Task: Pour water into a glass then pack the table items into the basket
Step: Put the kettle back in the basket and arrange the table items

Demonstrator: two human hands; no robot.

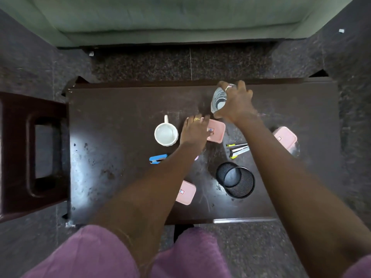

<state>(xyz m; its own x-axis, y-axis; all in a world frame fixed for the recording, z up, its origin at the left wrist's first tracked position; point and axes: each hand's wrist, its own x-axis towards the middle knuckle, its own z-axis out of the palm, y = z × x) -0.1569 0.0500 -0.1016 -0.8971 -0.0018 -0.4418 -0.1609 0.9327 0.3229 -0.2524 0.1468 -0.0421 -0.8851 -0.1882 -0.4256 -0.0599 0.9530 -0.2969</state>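
Left forearm hides part of a small pink object, possibly a lid. Right hand, arm extended, fingers wrapped round clear plastic water bottle at dark brown desk far edge. Left hand fingers grip pink rectangular plastic box beside white ceramic mug.

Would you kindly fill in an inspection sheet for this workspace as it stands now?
Surface: dark table, scuffed and stained.
Job's things: clear glass; white mug; black mesh basket, empty.
Clutter: three pink boxes; blue stapler; two cutters.
Grippers: right hand around the glass; left hand on the middle pink box.
Cables: nothing seen.
Surroundings: brown stool on the left, green sofa beyond, speckled floor.
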